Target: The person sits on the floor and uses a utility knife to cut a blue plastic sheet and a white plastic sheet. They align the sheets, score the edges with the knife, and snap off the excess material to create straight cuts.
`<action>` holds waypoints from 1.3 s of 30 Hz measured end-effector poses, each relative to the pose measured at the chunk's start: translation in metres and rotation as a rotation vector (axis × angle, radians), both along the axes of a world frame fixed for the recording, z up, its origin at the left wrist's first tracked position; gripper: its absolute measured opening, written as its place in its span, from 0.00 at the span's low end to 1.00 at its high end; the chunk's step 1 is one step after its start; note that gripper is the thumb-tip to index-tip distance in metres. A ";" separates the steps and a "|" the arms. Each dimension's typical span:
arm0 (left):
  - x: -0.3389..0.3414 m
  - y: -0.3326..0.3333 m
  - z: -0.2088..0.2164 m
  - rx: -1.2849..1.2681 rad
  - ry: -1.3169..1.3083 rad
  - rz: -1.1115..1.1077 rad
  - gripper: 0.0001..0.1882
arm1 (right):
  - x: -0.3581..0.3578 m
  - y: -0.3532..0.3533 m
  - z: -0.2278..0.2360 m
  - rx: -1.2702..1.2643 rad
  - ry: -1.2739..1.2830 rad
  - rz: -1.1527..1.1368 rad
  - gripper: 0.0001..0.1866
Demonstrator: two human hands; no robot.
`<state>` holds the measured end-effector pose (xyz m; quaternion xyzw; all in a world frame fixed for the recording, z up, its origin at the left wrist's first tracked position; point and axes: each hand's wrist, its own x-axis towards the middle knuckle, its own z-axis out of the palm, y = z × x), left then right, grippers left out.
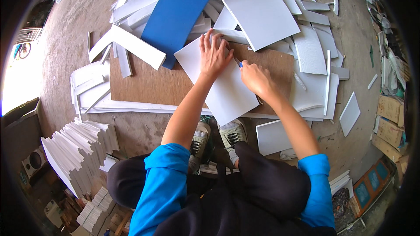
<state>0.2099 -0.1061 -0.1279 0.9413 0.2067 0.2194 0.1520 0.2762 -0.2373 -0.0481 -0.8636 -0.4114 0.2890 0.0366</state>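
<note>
My left hand (213, 57) lies with its fingers spread on a white foam sheet (229, 98), pressing near its far end. The sheet is set at a slant over a brown wooden board (146, 81). At the sheet's right edge my right hand (257, 78) is closed around a utility knife (240, 64); only a bit of blue and a short dark tip show, and the rest is hidden in the fist. Just beyond my left hand lies a blue sheet (177, 15), and a larger white sheet (262, 15) rests to its right.
A heap of white offcut strips (135, 6) spreads behind the board. On the left stands a stack of white pieces (78, 153). Cardboard boxes (389, 124) line the right side. A loose white piece (350, 114) lies on the concrete floor, and my shoes (232, 136) are close to the board.
</note>
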 end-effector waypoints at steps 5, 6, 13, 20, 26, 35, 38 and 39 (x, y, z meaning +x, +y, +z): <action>-0.001 0.000 0.001 -0.002 -0.001 0.000 0.13 | -0.003 -0.005 -0.006 0.011 -0.024 -0.010 0.12; -0.001 0.000 0.001 -0.004 -0.006 0.001 0.13 | -0.004 -0.004 -0.002 0.016 -0.018 -0.015 0.12; 0.000 -0.001 0.001 0.000 -0.024 -0.006 0.13 | 0.004 0.002 -0.007 -0.067 0.091 -0.039 0.13; -0.001 0.001 -0.001 -0.005 -0.031 -0.004 0.12 | 0.017 0.028 0.001 -0.378 0.252 0.002 0.13; 0.002 -0.001 -0.001 0.028 -0.031 0.027 0.12 | 0.008 0.010 -0.007 -0.210 0.097 0.030 0.13; 0.000 -0.001 0.000 0.017 -0.036 0.026 0.11 | 0.000 -0.009 -0.013 -0.146 0.076 0.041 0.15; 0.001 -0.001 0.001 0.009 -0.042 0.021 0.11 | -0.002 -0.024 -0.019 -0.133 0.073 0.021 0.14; 0.001 -0.002 0.001 0.002 -0.036 0.023 0.11 | -0.005 -0.029 -0.017 -0.120 0.065 0.015 0.13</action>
